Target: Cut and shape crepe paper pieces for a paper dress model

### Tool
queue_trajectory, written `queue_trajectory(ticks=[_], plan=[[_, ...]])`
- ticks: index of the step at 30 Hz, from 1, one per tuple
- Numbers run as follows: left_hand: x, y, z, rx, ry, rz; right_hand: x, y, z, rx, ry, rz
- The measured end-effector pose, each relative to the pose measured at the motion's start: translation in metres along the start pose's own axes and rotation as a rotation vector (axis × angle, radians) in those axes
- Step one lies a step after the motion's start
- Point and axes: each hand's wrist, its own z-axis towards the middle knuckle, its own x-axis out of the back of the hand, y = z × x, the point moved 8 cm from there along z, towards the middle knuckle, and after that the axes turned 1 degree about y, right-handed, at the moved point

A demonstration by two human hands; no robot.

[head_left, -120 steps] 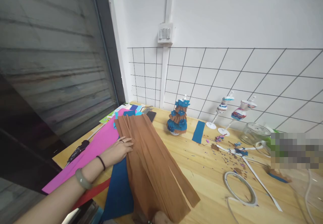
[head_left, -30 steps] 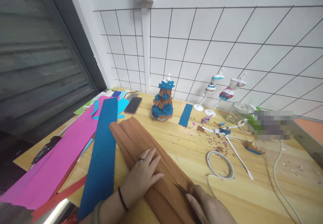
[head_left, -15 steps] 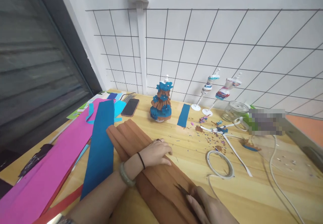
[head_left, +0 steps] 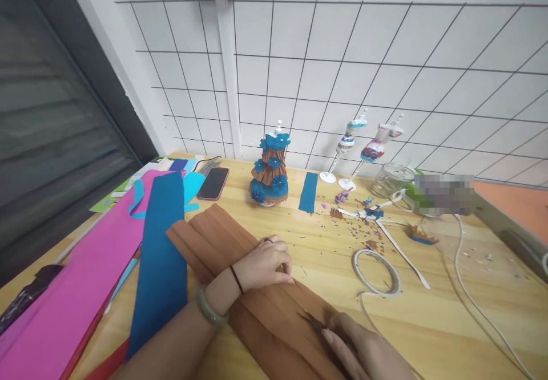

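Note:
My left hand (head_left: pixel 266 263) lies across a long folded strip of brown crepe paper (head_left: pixel 214 237), fingers together and curled over its right edge, pressing it to the wooden table (head_left: pixel 428 323). My right hand (head_left: pixel 368 354) is at the bottom edge, closed round a dark thin tool (head_left: pixel 312 321) whose tip meets a cut in the brown paper; it looks like scissors, mostly hidden. A blue paper strip (head_left: pixel 160 254) lies just left of the brown one.
Pink paper (head_left: pixel 81 277) covers the table's left side. A phone (head_left: pixel 213 184), a brown-and-blue paper figure (head_left: pixel 268 170), a small blue strip (head_left: pixel 308 191), two decorated stands (head_left: pixel 363 146), a glass jar (head_left: pixel 391 179), a tape ring (head_left: pixel 377 264), scraps and a white cable (head_left: pixel 471 300) lie beyond.
My left hand turned from lying flat along the brown paper to reaching across it with the fingers over its right edge. The right hand has barely moved. The view shifted slightly.

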Motion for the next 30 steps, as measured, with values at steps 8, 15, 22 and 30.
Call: queue_trajectory(ticks=[8, 15, 22, 30], plan=[[0.008, 0.007, -0.001, 0.028, -0.01, -0.086, 0.009, -0.004, 0.002, 0.017, 0.106, 0.078], [0.009, 0.005, -0.003, 0.001, -0.001, -0.019, 0.012, -0.017, 0.011, 0.061, 0.071, 0.039], [0.025, -0.005, -0.003, 0.02, 0.119, 0.029, 0.03, -0.029, 0.024, 0.153, 0.112, -0.005], [0.04, -0.015, -0.006, 0.068, 0.31, 0.081, 0.049, -0.036, 0.047, 0.227, 0.147, -0.052]])
